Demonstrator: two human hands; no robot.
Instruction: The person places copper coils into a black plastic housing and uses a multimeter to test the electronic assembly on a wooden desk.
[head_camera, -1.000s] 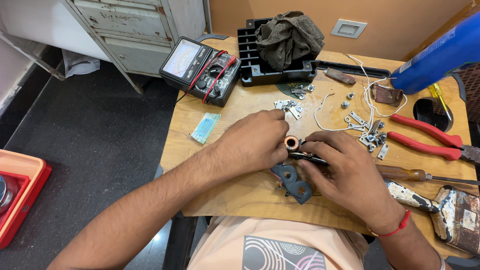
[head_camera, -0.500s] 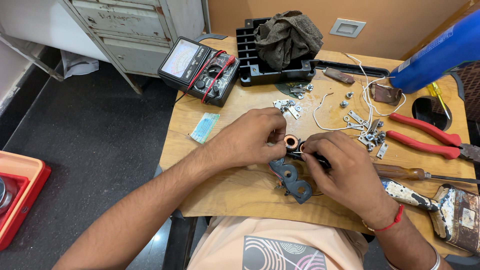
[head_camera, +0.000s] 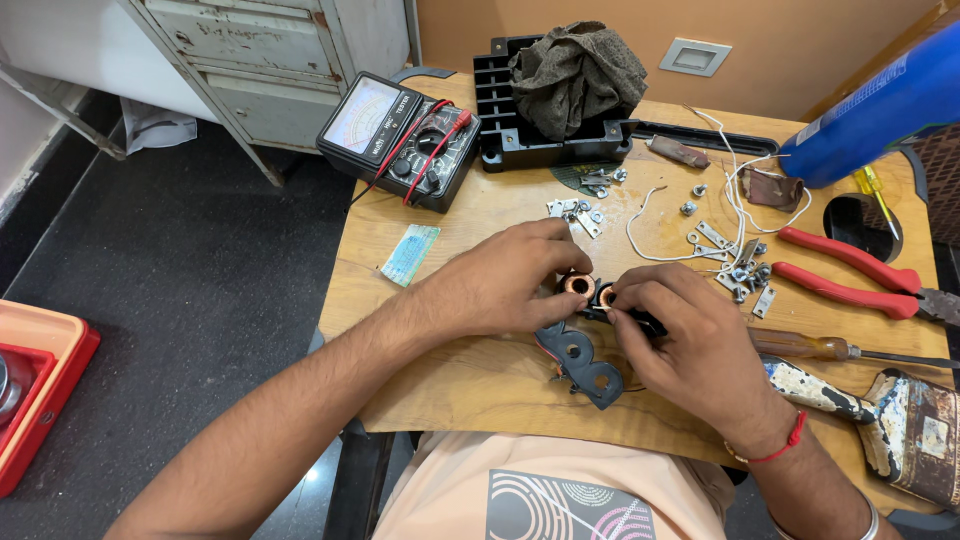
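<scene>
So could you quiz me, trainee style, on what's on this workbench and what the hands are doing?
1. True or false: both hands hold the copper coil assembly.
2. Which lies right of the right hand: A) red-handled pliers, B) analog multimeter, C) green card?
3. What lies on the black slotted tray?

Key: 1. True; the left hand grips it too. 2. A. 3. A crumpled dark cloth.

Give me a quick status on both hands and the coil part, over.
Left hand and right hand both pinching the small copper coil assembly over the wooden table. Dark plastic bracket lies just below. Nothing blocking.
</scene>
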